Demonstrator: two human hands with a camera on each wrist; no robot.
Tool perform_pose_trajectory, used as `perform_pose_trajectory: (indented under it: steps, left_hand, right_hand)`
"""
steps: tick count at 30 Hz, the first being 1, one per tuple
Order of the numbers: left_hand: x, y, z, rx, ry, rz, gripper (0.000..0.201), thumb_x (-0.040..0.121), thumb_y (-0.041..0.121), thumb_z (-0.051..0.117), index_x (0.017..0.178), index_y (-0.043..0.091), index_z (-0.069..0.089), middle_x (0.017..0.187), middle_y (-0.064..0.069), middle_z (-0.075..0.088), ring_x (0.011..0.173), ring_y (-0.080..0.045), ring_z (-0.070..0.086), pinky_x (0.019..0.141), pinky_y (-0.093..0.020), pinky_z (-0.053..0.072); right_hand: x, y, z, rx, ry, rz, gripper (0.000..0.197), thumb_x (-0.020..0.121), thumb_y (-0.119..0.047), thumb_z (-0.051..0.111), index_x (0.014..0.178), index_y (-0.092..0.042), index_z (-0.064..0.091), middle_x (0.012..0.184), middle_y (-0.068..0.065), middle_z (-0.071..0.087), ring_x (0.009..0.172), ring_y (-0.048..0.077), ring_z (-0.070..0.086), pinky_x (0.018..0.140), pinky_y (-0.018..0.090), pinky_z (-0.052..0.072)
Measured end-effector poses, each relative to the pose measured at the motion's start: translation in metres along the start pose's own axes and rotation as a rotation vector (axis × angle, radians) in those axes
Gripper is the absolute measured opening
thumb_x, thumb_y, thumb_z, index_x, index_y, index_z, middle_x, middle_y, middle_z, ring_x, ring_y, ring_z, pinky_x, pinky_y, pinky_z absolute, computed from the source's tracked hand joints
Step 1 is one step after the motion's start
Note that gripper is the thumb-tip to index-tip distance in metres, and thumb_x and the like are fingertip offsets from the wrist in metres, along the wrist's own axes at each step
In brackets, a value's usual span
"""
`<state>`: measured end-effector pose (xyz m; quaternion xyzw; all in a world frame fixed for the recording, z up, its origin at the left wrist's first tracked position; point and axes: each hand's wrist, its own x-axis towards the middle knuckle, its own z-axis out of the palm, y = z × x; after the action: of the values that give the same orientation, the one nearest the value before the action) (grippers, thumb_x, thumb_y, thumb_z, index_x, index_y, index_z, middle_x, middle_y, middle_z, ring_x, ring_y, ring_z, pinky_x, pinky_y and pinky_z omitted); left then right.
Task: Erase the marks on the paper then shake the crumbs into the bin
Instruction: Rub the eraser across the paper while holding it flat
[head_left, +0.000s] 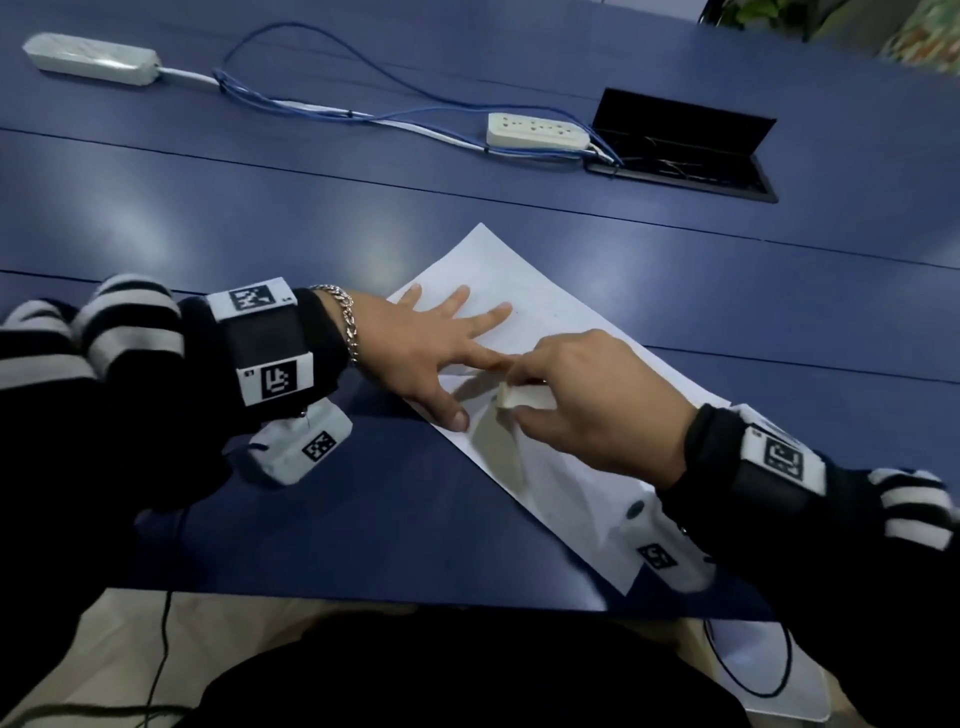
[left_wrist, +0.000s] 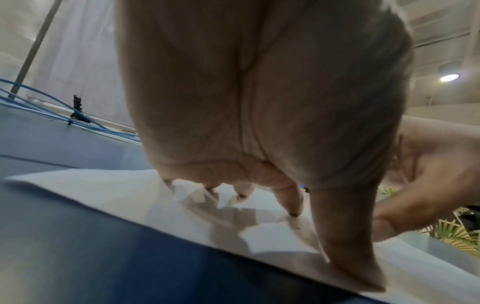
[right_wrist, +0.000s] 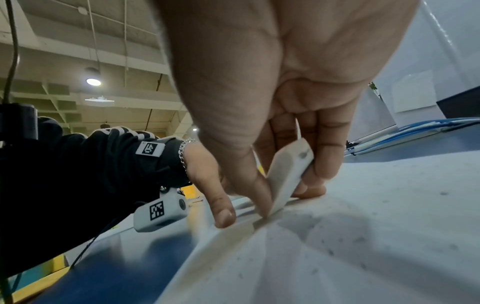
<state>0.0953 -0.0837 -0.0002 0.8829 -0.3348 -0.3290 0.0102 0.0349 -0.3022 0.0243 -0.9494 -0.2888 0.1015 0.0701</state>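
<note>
Two bare hands work on one sheet of white paper (head_left: 524, 291) that lies flat and askew on a smooth, matte blue table (head_left: 363, 218), one corner pointing away from the person and another reaching the near table edge. The left hand (head_left: 415, 343) is spread flat, fingers straight and splayed, pressing the sheet down; from the left wrist view its fingertips (left_wrist: 294, 209) and thumb touch the paper. The right hand (head_left: 587, 395) pinches a small off-white eraser (head_left: 524, 397), a flat rounded block with a dull, slightly soiled surface, between thumb and curled fingers. In the right wrist view the eraser (right_wrist: 288, 176) stands tilted on one narrow end, that end touching the paper just beside the left thumb. Fine grey crumbs (right_wrist: 337, 242) speckle the sheet around the contact point, and the paper shows shallow creases radiating from it. Both wrists carry black bands with square black-and-white markers; a metal chain bracelet (head_left: 347, 319) circles the left wrist. Farther back on the table lie two white power strips (head_left: 537, 130) joined by looping blue cables (head_left: 311, 106), near an open black rectangular cable hatch (head_left: 680, 145). No bin is visible in any view.
</note>
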Motion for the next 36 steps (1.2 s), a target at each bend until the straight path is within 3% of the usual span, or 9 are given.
perform_pose_trajectory:
  steps: [4,10,14,18,21,26,30,33,36]
  left_hand:
    - [0.001,-0.001,0.001,0.011,-0.017,-0.013,0.090,0.089,0.074,0.061,0.147,0.078,-0.007,0.161,0.023,-0.042,0.153,-0.026,-0.036,0.122,-0.066,-0.016]
    - [0.001,0.000,-0.001,0.020,-0.030,-0.024,0.094,0.089,0.074,0.062,0.142,0.079,-0.016,0.161,0.023,-0.042,0.153,-0.026,-0.036,0.122,-0.068,-0.014]
    - [0.001,0.000,-0.002,0.025,-0.033,-0.027,0.094,0.088,0.075,0.062,0.147,0.076,-0.013,0.162,0.023,-0.041,0.154,-0.026,-0.035,0.122,-0.068,-0.013]
    - [-0.001,0.003,-0.003,0.017,-0.037,-0.023,0.094,0.089,0.071,0.064,0.144,0.077,-0.013,0.164,0.022,-0.038,0.156,-0.027,-0.031,0.122,-0.070,-0.010]
    - [-0.005,0.000,-0.003,0.000,0.004,-0.026,0.106,0.086,0.074,0.066,0.152,0.067,-0.017,0.165,0.024,-0.033,0.157,-0.023,-0.027,0.123,-0.068,-0.010]
    - [-0.019,0.012,0.006,-0.021,0.156,-0.108,0.125,0.085,0.079,0.062,0.158,0.038,-0.031,0.174,0.017,0.000,0.161,-0.014,-0.001,0.124,-0.057,0.010]
    - [-0.042,0.002,0.014,-0.127,0.152,-0.114,0.120,0.090,0.075,0.060,0.153,0.044,-0.037,0.161,0.003,0.043,0.137,-0.013,0.046,0.117,-0.045,0.034]
    - [-0.069,-0.010,0.018,-0.401,0.165,-0.033,0.118,0.090,0.060,0.072,0.157,0.052,-0.024,0.167,0.021,0.029,0.133,0.013,0.045,0.112,-0.021,0.040]
    - [-0.078,-0.014,0.027,-0.268,0.320,-0.074,0.103,0.092,0.056,0.071,0.166,0.040,0.000,0.169,0.017,0.027,0.148,-0.006,0.036,0.121,-0.026,0.030]
  right_hand:
    - [-0.014,-0.017,0.010,0.003,-0.068,-0.104,0.033,0.089,-0.050,0.049,0.095,-0.026,0.071,0.092,-0.004,0.067,0.088,0.022,0.063,0.077,0.038,0.051]
    - [-0.006,-0.008,0.001,0.003,-0.003,-0.032,0.019,0.088,-0.044,0.063,0.097,-0.030,0.070,0.088,-0.004,0.067,0.086,0.023,0.064,0.076,0.036,0.050]
    - [-0.013,-0.020,0.003,0.009,-0.133,-0.092,0.030,0.088,-0.051,0.054,0.099,-0.030,0.072,0.092,-0.006,0.068,0.088,0.021,0.064,0.079,0.038,0.052]
    - [-0.006,-0.005,-0.004,-0.011,-0.031,0.009,0.036,0.085,-0.054,0.052,0.099,-0.027,0.071,0.089,-0.003,0.069,0.087,0.025,0.064,0.078,0.041,0.052]
    - [-0.025,-0.019,0.001,-0.013,-0.105,-0.046,0.045,0.083,-0.058,0.043,0.102,-0.027,0.071,0.093,-0.006,0.070,0.089,0.021,0.065,0.080,0.038,0.053]
    - [-0.041,0.013,-0.003,0.080,0.027,0.155,0.031,0.085,-0.049,0.062,0.109,-0.030,0.070,0.101,-0.012,0.068,0.097,0.016,0.064,0.087,0.038,0.053]
    - [-0.057,0.028,0.004,0.066,-0.003,0.159,0.037,0.086,-0.057,0.056,0.108,-0.031,0.069,0.102,-0.016,0.067,0.097,0.010,0.063,0.085,0.033,0.053]
    - [-0.066,0.035,-0.002,0.054,-0.049,0.165,0.039,0.085,-0.061,0.057,0.109,-0.033,0.070,0.101,-0.020,0.067,0.096,0.005,0.063,0.085,0.029,0.053]
    - [-0.071,0.038,-0.004,0.035,-0.076,0.154,0.037,0.085,-0.062,0.060,0.109,-0.035,0.070,0.099,-0.022,0.066,0.093,0.005,0.063,0.083,0.029,0.054]
